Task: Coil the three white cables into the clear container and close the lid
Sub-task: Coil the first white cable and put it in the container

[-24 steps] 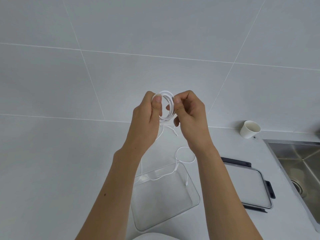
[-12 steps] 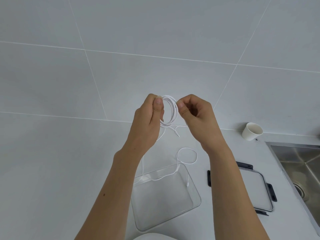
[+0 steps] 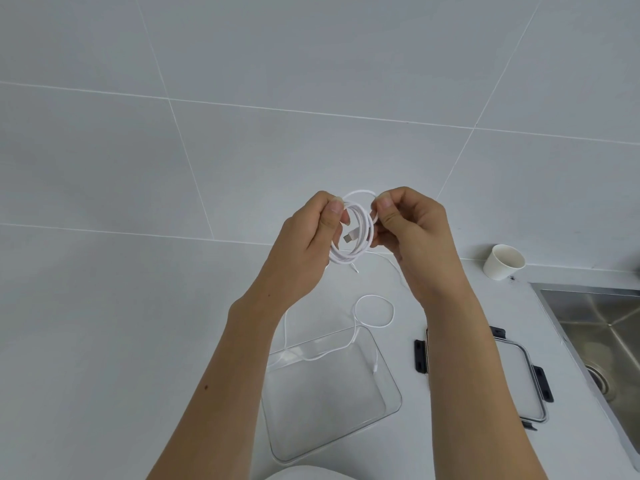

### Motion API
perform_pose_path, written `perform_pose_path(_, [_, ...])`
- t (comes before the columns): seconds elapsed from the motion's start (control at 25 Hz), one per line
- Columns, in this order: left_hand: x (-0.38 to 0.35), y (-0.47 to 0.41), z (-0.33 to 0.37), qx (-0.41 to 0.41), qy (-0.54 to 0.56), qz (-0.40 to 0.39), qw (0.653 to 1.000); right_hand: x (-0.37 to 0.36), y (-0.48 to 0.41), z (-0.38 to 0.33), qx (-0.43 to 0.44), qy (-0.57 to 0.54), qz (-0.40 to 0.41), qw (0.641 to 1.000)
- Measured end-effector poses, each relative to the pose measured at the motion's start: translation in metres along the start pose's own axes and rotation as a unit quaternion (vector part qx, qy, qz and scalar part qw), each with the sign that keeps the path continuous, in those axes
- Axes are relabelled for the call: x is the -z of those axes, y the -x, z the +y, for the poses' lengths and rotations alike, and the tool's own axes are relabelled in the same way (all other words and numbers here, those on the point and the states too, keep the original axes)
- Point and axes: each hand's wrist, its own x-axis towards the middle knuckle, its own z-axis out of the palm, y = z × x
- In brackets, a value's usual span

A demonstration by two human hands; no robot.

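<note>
A coiled white cable (image 3: 358, 233) hangs in the air between both hands, its plug end showing inside the loops. My left hand (image 3: 306, 247) pinches the coil's left side and my right hand (image 3: 412, 233) pinches its right side. Below them a clear container (image 3: 332, 420) stands open on the counter. A loose white cable (image 3: 375, 311) lies looped on the counter and trails over the container's far rim. The container's lid (image 3: 523, 382), clear with black clips, lies flat to the right, partly hidden by my right forearm.
A white paper cup (image 3: 504, 262) stands at the back right by the tiled wall. A steel sink (image 3: 606, 327) takes up the right edge. The light grey counter (image 3: 121, 341) stretches off to the left.
The coil has turned a little, its loops now spread wider and the plug end showing. Both hands stayed together at about the same height.
</note>
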Motion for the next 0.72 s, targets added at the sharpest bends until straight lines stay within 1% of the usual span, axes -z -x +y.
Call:
perform_pose_path(0.16, [-0.001,-0.001,0.001,-0.002,-0.008,0.013,1.0,-0.006,0.001,-0.004,-0.055,-0.081,-0.017,0.995])
perform_pose_path(0.28, [-0.003,-0.002,0.002,-0.012,-0.024,0.03,0.999,-0.012,0.001,-0.005,-0.116,-0.15,-0.051,0.981])
perform_pose_path(0.36, [-0.004,-0.001,0.001,-0.019,-0.05,0.044,0.998,-0.015,0.001,-0.005,-0.136,-0.163,-0.061,0.975])
perform_pose_path(0.48, [-0.002,0.0,-0.002,-0.023,-0.081,0.057,0.995,-0.02,0.004,-0.008,-0.147,-0.173,-0.073,0.971])
perform_pose_path(0.56, [-0.002,0.0,-0.005,-0.024,-0.083,0.061,0.994,-0.021,0.005,-0.01,-0.139,-0.172,-0.094,0.971])
perform_pose_path(0.72, [-0.001,0.001,-0.005,-0.016,-0.068,0.052,0.996,-0.016,0.003,-0.007,-0.088,-0.093,-0.128,0.983])
